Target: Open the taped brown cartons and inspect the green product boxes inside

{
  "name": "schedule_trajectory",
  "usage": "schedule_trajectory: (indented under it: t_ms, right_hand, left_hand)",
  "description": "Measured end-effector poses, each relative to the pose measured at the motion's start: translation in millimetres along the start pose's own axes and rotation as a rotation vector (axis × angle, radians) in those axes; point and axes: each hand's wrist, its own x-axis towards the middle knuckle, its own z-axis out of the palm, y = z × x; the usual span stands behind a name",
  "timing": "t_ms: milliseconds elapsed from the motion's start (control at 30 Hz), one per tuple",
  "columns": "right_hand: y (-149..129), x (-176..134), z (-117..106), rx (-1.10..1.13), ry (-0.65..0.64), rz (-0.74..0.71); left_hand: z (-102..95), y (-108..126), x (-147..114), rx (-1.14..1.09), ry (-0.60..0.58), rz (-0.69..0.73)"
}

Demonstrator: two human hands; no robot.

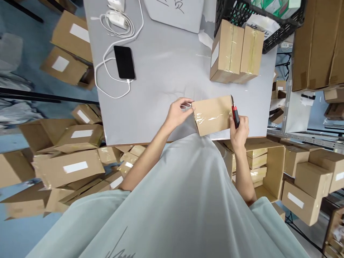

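A small cardboard box [212, 111] with shiny clear tape across it is at the table's front edge, close against my shirt. My left hand [179, 111] grips its left end, thumb and fingers at the corner. In my right hand [239, 132] is a utility knife [235, 115] with a red and black handle, its blade pointing away from me along the box's right end. The fingers of that hand also rest against the box's right side, though part of the contact is hidden.
Two taped cardboard boxes [227, 52] stand at the back right beside a black crate [264, 14]. A phone [124, 62] with a white cable [106, 64] lies on the grey table [166, 64]. Cardboard boxes [77, 166] pile up at the left; an open carton [274, 168] sits below right.
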Motion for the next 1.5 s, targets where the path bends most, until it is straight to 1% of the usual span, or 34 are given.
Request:
schedule_trajectory:
  t_ms: [33,133,200,300,400,500,633,867,1000,1133,1233,1300,1433,1500]
  right_hand:
    - [-10.9,-8.4,-3.7,0.024,-0.067,0.009]
    - [-46.0,-34.7,-6.3,0.143,-0.343,0.002]
    - [-66.1,-47.5,-1.7,0.175,-0.451,-0.016]
    - [-85.1,-56.4,6.9,0.148,-0.474,-0.023]
    - [-93.7,-58.8,9.4,0.095,-0.475,-0.022]
    - [-99.4,-61.0,6.0,0.022,-0.490,-0.029]
    - [-112.6,-63.2,0.4,-0.134,-0.504,-0.007]
    - [-147.1,-61.5,-8.7,-0.438,-0.626,0.007]
    - [-150.0,-62.9,-9.0,-0.498,-0.679,0.006]
    - [-149.6,-65.6,-0.9,-0.585,-0.666,0.001]
    - [-156.7,-67.4,0.6,-0.614,-0.674,-0.013]
    - [-163.5,-69.3,-4.0,-0.629,-0.703,-0.017]
    - [-172.0,-73.3,-16.4,-0.668,-0.842,-0.009]
    - [-172.3,-75.0,-19.8,-0.659,-0.886,-0.012]
  left_hand:
    - [-1.1,0.0,1.4,-0.011,-0.014,-0.002]
    - [-4.8,-1.9,4.5,-0.048,-0.047,-0.006]
    - [-6.8,-3.9,5.6,-0.067,-0.061,-0.007]
    - [-8.4,-6.9,5.9,-0.097,-0.061,0.002]
    - [-8.9,-8.7,5.6,-0.119,-0.055,-0.005]
    - [-8.4,-8.7,6.1,-0.126,-0.057,-0.022]
    - [-5.3,-7.5,7.2,-0.129,-0.061,-0.040]
    - [3.4,-5.0,3.1,-0.127,-0.014,-0.030]
    - [4.5,-3.5,2.0,-0.102,-0.021,-0.021]
    - [4.8,-2.3,1.3,-0.044,-0.007,-0.015]
    - [6.1,-1.7,-1.1,-0.015,0.010,-0.018]
    - [7.7,-1.4,-3.9,0.000,0.022,-0.035]
    - [11.4,-0.9,-9.8,0.011,0.057,-0.061]
    - [12.7,-0.7,-11.3,0.020,0.069,-0.055]
